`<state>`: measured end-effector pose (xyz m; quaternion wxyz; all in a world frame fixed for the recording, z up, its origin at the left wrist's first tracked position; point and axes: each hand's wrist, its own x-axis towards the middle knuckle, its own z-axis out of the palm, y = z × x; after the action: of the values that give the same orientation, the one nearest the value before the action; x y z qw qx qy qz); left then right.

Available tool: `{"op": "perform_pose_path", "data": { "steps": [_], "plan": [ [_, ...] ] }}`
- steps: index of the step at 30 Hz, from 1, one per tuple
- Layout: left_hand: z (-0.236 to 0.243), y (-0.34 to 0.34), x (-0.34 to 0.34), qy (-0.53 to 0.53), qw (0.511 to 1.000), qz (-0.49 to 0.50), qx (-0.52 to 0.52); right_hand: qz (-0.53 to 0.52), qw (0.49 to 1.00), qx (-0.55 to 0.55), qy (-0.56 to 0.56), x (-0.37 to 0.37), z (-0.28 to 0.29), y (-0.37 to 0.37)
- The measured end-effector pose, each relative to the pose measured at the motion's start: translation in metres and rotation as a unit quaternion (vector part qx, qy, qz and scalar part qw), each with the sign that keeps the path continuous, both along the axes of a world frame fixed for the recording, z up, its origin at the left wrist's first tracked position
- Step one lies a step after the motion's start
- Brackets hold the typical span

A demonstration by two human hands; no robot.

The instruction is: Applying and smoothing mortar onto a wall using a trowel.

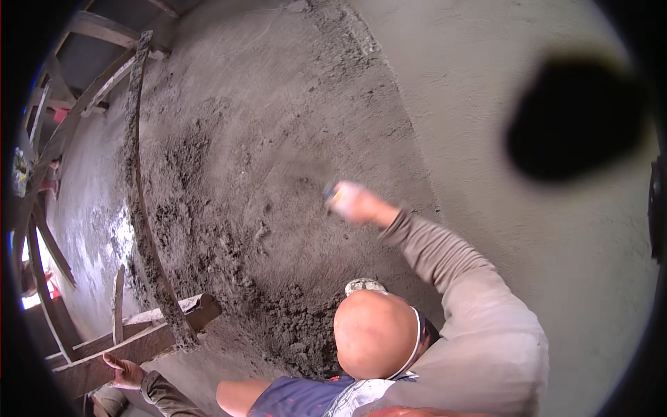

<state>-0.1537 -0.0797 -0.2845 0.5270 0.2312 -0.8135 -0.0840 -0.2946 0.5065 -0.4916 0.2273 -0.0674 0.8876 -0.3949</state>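
Note:
My right hand (pixel 354 203), blurred by motion, grips the handle of a dark tool, mostly hidden by my fingers, over rough grey mortar (pixel 271 139). My left hand (pixel 126 374) holds the edge of a wooden plank (pixel 83 375) at the lower left. Below my right arm are my bare knee (pixel 375 330) and the mottled tip of my shoe (pixel 365 285). A long mortar-crusted batten (pixel 139 174) crosses the rough surface on the left.
Smooth grey plaster (pixel 472 264) spans the right side. Crossed timbers (pixel 104 28) form a framework along the left rim, with a small red object (pixel 61 113) among them. A large dark, blurred blot (pixel 577 118) covers part of the upper right; I cannot tell what it is.

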Motion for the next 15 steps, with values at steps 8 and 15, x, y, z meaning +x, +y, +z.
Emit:
{"op": "perform_pose_path", "data": {
  "steps": [8, 15],
  "plan": [
    [-0.006, -0.034, 0.017, -0.135, 0.983, 0.125, -0.021, -0.32, 0.947, 0.022, -0.022, -0.112, -0.057, 0.115],
    [-0.005, -0.064, 0.043, -0.024, 0.997, 0.0, -0.07, 0.041, 0.994, -0.059, -0.081, 0.009, -0.027, -0.079]
  ]
}}
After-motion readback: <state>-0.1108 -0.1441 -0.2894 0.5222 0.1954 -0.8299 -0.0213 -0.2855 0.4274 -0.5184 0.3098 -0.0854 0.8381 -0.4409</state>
